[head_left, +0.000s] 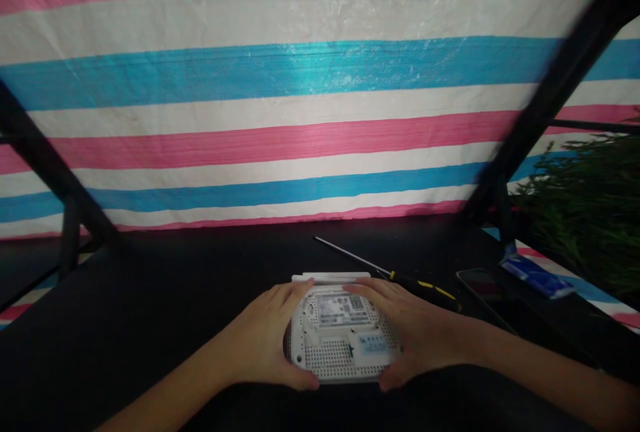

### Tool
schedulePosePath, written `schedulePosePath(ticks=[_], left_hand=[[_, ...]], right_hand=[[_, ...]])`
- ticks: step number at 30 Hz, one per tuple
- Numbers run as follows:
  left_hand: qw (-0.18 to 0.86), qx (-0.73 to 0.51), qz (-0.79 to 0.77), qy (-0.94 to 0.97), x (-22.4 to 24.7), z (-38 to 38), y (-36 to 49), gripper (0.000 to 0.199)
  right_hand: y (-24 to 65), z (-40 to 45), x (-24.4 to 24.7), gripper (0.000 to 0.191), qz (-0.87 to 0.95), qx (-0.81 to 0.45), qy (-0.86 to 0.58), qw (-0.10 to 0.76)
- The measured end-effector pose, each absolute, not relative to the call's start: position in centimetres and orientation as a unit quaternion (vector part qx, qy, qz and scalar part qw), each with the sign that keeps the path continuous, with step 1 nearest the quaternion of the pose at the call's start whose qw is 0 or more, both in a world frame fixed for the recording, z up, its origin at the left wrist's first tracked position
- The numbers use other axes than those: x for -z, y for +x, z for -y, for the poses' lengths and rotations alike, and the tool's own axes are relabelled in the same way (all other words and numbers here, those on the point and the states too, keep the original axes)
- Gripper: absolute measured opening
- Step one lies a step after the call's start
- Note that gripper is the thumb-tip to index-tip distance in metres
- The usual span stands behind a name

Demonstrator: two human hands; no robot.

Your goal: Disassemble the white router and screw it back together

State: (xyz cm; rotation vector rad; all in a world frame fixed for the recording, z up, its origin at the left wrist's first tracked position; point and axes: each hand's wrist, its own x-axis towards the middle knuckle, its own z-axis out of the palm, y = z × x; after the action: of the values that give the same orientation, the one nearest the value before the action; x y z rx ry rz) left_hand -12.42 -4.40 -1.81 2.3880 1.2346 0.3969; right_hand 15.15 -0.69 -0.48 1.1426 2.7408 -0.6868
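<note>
A white vented casing (pixel 327 353) is held at the lower centre of the frame, its labelled face turned up, between the left hand (pixel 265 342) and the right hand (pixel 417 329). It is gripped by both sides, with thumbs at the near corners and fingers reaching to the far edge, where a white strip (pixel 335 277) is seen. For good control, pressure is best kept even and on the rim, so that the perforated face is not flexed and the printed label (pixel 343 310) is not rubbed. Whether the casing is borne by the desk (pixel 175 285) or raised slightly cannot be told. Just beyond the right hand, a screwdriver (pixel 425 290) is laid slantwise, and could be knocked if that hand were swung outward. Farther right, a phone (pixel 483 285) is partly hidden by the right forearm, with a blue packet (pixel 537 277) placed beside it; both are best given room.
</note>
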Motion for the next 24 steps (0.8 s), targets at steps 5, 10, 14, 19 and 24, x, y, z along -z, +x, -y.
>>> schedulePosePath(ticks=[5,10,14,19,24], left_hand=[[0.210,-0.136,-0.438,0.864,1.4,4.0,-12.5,0.114],[0.181,-0.114,-0.445,0.870,1.9,4.0,-12.5,0.112],[0.162,-0.106,-0.445,0.874,2.4,4.2,-12.6,0.113],[0.162,-0.100,-0.449,0.873,2.1,4.2,-12.5,0.110],[0.174,-0.108,-0.431,0.879,1.8,3.9,-12.7,0.111]], right_hand=[[15.5,0.5,0.8,0.120,-0.897,0.222,0.382,0.021],[15.4,0.3,1.1,0.117,-0.901,0.222,0.373,0.019],[15.7,0.4,1.1,0.116,-0.899,0.226,0.374,0.024],[16.0,0.5,1.5,0.126,-0.893,0.234,0.381,0.052],[15.8,0.0,1.1,0.125,-0.909,0.214,0.355,0.048]])
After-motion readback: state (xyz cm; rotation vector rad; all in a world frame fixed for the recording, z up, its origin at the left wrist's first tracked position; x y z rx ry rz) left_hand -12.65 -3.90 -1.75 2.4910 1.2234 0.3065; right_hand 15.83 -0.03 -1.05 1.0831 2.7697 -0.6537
